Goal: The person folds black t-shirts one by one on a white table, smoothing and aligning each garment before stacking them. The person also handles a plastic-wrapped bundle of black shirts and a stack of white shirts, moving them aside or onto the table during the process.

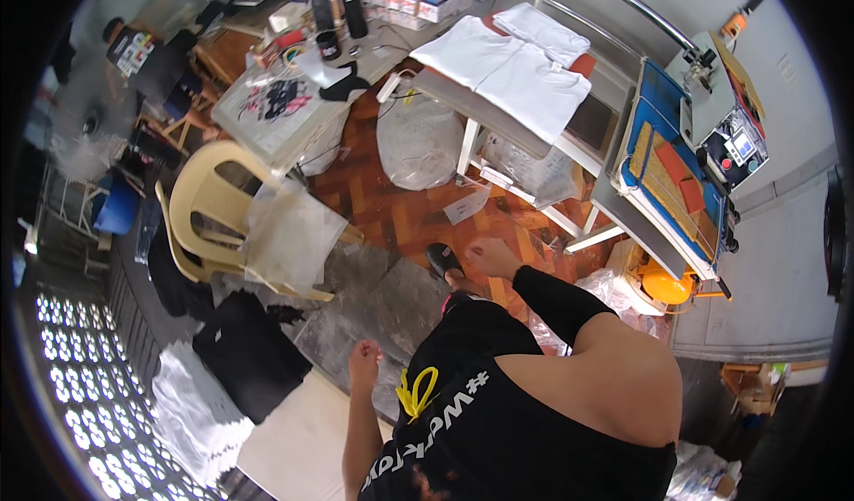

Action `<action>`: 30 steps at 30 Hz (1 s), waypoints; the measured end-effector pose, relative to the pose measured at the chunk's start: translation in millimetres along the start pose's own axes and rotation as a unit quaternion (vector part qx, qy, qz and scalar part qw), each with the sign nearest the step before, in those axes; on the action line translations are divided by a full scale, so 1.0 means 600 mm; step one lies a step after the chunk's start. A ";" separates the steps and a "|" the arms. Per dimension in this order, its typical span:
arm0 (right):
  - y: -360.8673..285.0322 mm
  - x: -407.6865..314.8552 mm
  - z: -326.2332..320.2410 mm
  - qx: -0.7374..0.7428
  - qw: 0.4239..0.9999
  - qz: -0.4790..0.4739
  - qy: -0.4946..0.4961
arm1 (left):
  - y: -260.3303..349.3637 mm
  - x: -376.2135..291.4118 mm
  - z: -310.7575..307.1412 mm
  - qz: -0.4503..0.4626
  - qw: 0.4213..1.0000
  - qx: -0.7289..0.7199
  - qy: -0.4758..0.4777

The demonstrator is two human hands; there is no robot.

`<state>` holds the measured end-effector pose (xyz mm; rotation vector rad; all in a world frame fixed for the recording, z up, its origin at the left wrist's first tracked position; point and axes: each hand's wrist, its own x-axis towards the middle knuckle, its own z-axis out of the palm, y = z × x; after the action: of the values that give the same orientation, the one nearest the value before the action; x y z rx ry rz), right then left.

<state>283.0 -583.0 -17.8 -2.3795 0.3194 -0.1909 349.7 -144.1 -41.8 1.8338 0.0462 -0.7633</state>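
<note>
My left hand [365,362] is loosely curled with nothing visible in it, above the grey floor beside a pale tabletop [300,427]. A pile of black fabric [252,357], probably shirts, and a stack of white garments [193,401] lie at that tabletop's far end. Farther forward, my right hand [494,257] hangs over the wood parquet floor, curled, slightly blurred and apparently holding nothing. It is near my foot in a black slipper [442,259]. Ahead, white T-shirts [507,67] are spread and folded on a low table with a red surface.
A beige plastic chair [217,191] carries translucent sheets [293,234]. At right stands a heat press [724,144] with a blue bed. A cluttered worktable [267,134] holds a printed sheet, a mug and bottles. Plastic bags [420,144] sit on the floor. Another person [150,67] is at far left.
</note>
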 end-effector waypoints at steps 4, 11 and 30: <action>-0.089 0.189 -0.126 0.099 0.990 -0.028 0.093 | 0.086 0.142 0.022 0.055 0.987 0.149 -0.019; -0.037 0.469 -0.356 0.110 0.960 -0.090 0.240 | 0.067 0.281 0.109 -0.180 0.982 0.049 -0.024; 0.546 0.582 -0.772 0.098 0.829 0.475 0.278 | 0.163 0.424 0.128 -0.120 0.968 0.192 -0.104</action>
<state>456.1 -1212.1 115.4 -1.6529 1.6109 -0.4070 551.7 -331.2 -108.0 2.1251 -0.0191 -1.1987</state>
